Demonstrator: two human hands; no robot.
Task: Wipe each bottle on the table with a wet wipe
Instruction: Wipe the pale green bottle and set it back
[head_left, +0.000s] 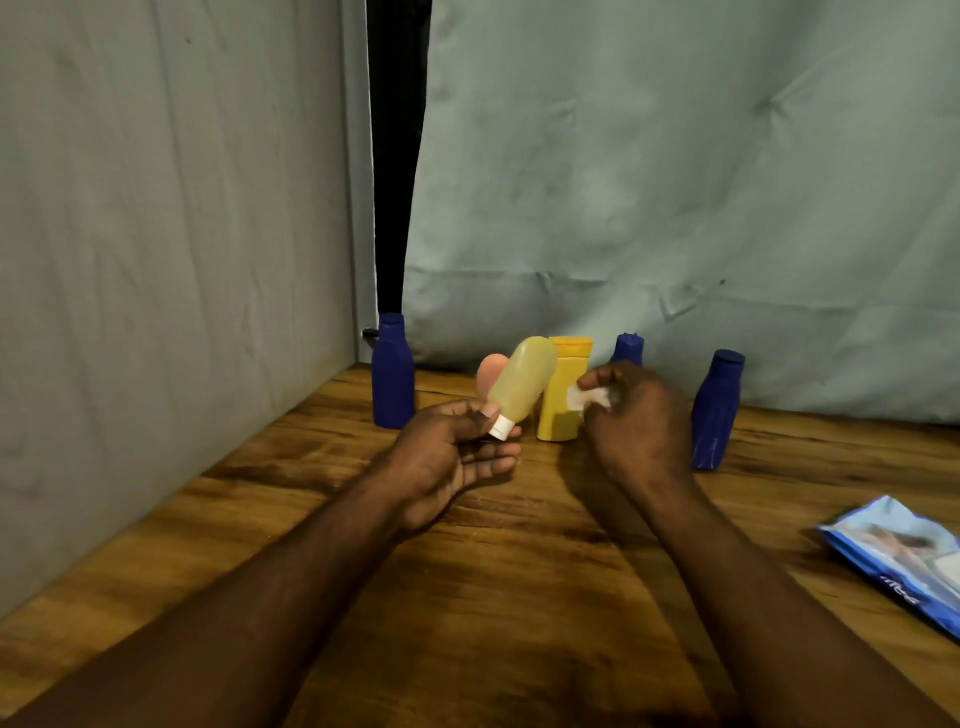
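Note:
My left hand (457, 447) pinches a pale yellow translucent bottle (519, 379) by its white cap, so the bottle points up and away above the table. Just to its right, my right hand (634, 415) grips a crumpled white wet wipe (584, 397), a short gap from the held bottle. Behind them stand a yellow bottle (563, 395), a pink bottle (491, 371) mostly hidden by the held one, and three dark blue bottles: one at the left (393, 374), one behind my right hand (627, 349), one at the right (717, 410).
The wooden table (519, 571) runs into a corner, with a grey wall close on the left and a pale green cloth backdrop behind the bottles. A blue pack of wet wipes (904, 556) lies at the right edge.

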